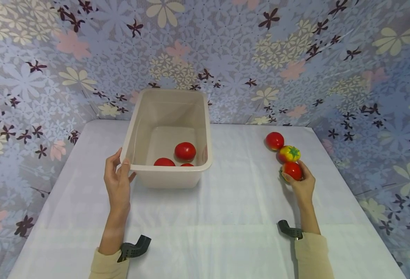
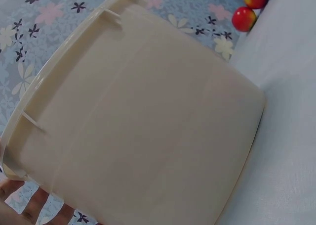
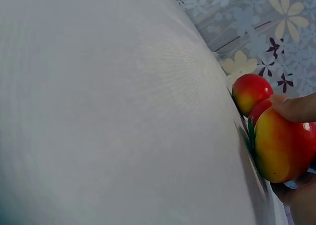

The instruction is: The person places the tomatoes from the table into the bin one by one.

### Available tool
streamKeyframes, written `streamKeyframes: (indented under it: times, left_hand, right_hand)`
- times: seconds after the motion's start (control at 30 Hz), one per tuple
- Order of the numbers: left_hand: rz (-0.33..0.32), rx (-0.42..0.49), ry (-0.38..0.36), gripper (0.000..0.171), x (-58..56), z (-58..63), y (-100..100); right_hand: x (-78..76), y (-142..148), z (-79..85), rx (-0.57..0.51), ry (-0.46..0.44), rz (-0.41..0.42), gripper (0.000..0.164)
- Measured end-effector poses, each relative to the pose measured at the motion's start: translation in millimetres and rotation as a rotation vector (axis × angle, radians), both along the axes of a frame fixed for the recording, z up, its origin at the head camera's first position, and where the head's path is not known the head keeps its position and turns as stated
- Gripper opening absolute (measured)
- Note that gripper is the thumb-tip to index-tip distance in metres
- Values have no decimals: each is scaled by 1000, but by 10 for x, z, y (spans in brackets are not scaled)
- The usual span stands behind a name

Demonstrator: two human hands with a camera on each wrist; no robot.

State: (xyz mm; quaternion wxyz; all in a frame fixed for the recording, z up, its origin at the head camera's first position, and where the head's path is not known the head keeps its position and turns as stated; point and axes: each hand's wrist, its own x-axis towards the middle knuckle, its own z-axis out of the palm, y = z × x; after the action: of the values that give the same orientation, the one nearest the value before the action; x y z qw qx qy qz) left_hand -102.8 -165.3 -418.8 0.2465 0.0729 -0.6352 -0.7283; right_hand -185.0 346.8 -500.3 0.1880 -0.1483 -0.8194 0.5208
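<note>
A beige plastic bin [image 1: 171, 179] stands on the left half of the table, several red tomatoes inside it, one of them a whole tomato [image 1: 185, 151]. My left hand [image 1: 117, 184] grips the bin's near left corner, thumb over the rim and fingers outside; the left wrist view shows the bin's wall [image 2: 143, 111] and some fingers [image 2: 37, 205]. On the right, my right hand [image 1: 304, 186] holds a red-and-yellow tomato [image 3: 281, 146] between thumb and fingers, its green leaves turned toward the cloth. Just beyond it lie a yellow-and-red tomato [image 1: 289, 154] and a red tomato [image 1: 274, 141].
A white cloth [image 1: 239, 201] covers the table. Flowered fabric [image 1: 232, 58] rises behind it and along both sides. Each wrist carries a black camera mount, such as the left mount [image 1: 135, 248] and the right mount [image 1: 290, 229].
</note>
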Motion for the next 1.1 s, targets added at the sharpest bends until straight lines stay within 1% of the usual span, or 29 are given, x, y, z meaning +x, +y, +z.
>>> streamKeyframes:
  times: [0.03, 0.1, 0.23, 0.27, 0.4, 0.73, 1.1]
  left_hand:
    - [-6, 5, 14, 39, -21, -50, -21]
    - [-7, 2, 16, 40, -24, -58, -22]
    - [-7, 1, 19, 40, -25, -59, -24]
    - [-2, -1, 6, 40, -3, -8, -5]
    - [-5, 7, -2, 39, 6, 11, -5]
    - [-8, 4, 2, 39, 5, 10, -7]
    - [-7, 11, -9, 40, 9, 18, -10]
  right_hand:
    - [1, 4, -1, 5, -14, -2, 71]
    - [3, 9, -1, 13, -38, -5, 71]
    - [-3, 19, 11, 1, -47, -5, 69]
    - [-4, 19, 15, -5, -52, -7, 69]
    - [-4, 21, 24, -24, -64, -13, 68]
    - [6, 25, 42, -49, -57, -19, 69]
    - [13, -32, 99, -37, -71, -14, 68]
